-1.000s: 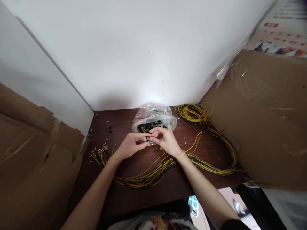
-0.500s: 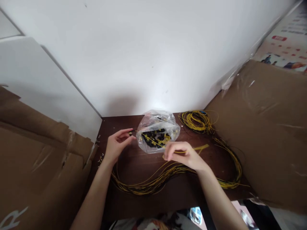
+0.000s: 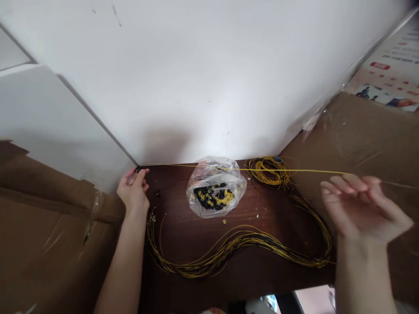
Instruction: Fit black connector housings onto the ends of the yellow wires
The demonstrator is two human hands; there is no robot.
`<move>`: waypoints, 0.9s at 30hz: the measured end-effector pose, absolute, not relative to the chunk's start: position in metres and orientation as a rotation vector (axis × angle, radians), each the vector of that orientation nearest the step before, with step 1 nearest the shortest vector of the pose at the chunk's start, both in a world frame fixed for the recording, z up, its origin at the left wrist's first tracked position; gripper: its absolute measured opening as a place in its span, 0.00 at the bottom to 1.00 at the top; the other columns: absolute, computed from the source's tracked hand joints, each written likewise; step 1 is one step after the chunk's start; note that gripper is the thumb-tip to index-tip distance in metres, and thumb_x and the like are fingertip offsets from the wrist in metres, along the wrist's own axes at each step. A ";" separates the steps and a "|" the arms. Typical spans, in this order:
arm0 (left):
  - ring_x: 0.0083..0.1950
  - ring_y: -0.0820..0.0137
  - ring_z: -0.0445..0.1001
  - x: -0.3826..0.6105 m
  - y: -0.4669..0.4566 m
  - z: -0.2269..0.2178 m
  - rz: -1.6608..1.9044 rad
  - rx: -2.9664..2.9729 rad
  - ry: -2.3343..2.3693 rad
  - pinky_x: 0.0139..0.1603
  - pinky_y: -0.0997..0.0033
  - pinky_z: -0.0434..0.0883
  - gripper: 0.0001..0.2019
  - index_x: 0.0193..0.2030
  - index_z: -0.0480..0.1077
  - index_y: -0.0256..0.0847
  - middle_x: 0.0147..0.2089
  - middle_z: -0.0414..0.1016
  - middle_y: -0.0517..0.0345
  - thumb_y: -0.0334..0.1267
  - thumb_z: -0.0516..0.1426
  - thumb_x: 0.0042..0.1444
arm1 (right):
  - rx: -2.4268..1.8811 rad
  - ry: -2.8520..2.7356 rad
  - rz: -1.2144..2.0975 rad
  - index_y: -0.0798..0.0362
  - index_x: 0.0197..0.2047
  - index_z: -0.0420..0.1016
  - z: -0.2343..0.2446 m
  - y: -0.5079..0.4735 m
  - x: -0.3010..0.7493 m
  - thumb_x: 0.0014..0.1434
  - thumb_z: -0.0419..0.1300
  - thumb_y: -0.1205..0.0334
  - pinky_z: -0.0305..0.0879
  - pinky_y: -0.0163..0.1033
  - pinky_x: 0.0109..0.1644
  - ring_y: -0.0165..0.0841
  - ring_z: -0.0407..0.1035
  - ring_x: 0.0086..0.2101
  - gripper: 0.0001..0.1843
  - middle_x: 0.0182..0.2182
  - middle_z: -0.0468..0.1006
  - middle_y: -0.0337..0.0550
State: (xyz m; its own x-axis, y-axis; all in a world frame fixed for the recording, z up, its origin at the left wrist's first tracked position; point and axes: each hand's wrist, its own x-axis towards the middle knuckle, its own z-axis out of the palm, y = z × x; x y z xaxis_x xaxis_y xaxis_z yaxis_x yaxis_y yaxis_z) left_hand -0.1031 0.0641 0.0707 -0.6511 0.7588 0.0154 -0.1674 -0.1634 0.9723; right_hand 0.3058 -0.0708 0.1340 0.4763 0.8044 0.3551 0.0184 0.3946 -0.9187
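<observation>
We pinch one thin yellow wire (image 3: 248, 169) taut above the table (image 3: 183, 226), left hand (image 3: 133, 192) nipping its end, right hand (image 3: 356, 205) loosely closed round it; it looks light, limp and slippery, best gripped near the ends.

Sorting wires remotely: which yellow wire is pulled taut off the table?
The single yellow wire stretched between left hand and right hand; the rest lie slack on the table.

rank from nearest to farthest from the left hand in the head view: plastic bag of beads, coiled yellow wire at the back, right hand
From the left hand, at the table's back left corner:
1. Plastic bag of beads, mid-table, at the back.
2. Coiled yellow wire, back right of the table.
3. Right hand, far right, off the table's edge.
</observation>
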 end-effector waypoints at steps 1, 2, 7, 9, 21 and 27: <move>0.19 0.83 0.58 -0.102 0.066 0.068 1.862 0.714 1.503 0.17 0.83 0.50 0.23 0.44 0.66 0.37 0.31 0.74 0.58 0.38 0.63 0.37 | -1.077 -0.964 0.588 0.35 0.37 0.74 0.127 -0.065 0.307 0.56 0.50 0.56 0.61 0.50 0.36 0.36 0.68 0.34 0.12 0.34 0.71 0.50; 0.20 0.83 0.59 -0.101 0.067 0.065 1.836 0.756 1.542 0.17 0.83 0.50 0.23 0.44 0.67 0.36 0.31 0.74 0.58 0.38 0.63 0.38 | -1.103 -0.986 0.556 0.38 0.37 0.75 0.119 -0.059 0.308 0.53 0.55 0.58 0.64 0.50 0.39 0.37 0.69 0.35 0.10 0.34 0.72 0.47; 0.27 0.76 0.69 -0.098 0.056 0.053 1.703 1.004 1.650 0.21 0.82 0.56 0.23 0.45 0.69 0.33 0.30 0.74 0.54 0.40 0.63 0.40 | -1.341 -1.219 0.547 0.49 0.45 0.73 0.082 -0.039 0.309 0.50 0.62 0.59 0.65 0.51 0.50 0.40 0.70 0.45 0.17 0.41 0.76 0.47; 0.27 0.76 0.69 -0.102 0.049 0.050 1.638 1.111 1.672 0.24 0.80 0.60 0.23 0.46 0.70 0.34 0.31 0.75 0.54 0.41 0.62 0.42 | -1.381 -1.274 0.541 0.51 0.47 0.72 0.075 -0.035 0.312 0.53 0.60 0.59 0.67 0.49 0.50 0.40 0.70 0.46 0.17 0.43 0.76 0.49; 0.39 0.62 0.70 -0.117 0.025 0.036 0.872 1.934 2.135 0.42 0.64 0.66 0.16 0.44 0.73 0.41 0.37 0.70 0.53 0.43 0.56 0.49 | -1.931 -1.869 0.146 0.55 0.48 0.72 0.054 -0.024 0.327 0.51 0.48 0.73 0.66 0.49 0.50 0.42 0.70 0.45 0.22 0.46 0.76 0.50; 0.44 0.58 0.68 -0.120 0.025 0.025 0.693 1.917 2.191 0.48 0.59 0.66 0.17 0.44 0.73 0.41 0.39 0.65 0.50 0.43 0.57 0.48 | -1.981 -1.980 -0.045 0.54 0.47 0.74 0.054 -0.027 0.320 0.51 0.49 0.73 0.61 0.52 0.55 0.45 0.63 0.53 0.21 0.54 0.67 0.52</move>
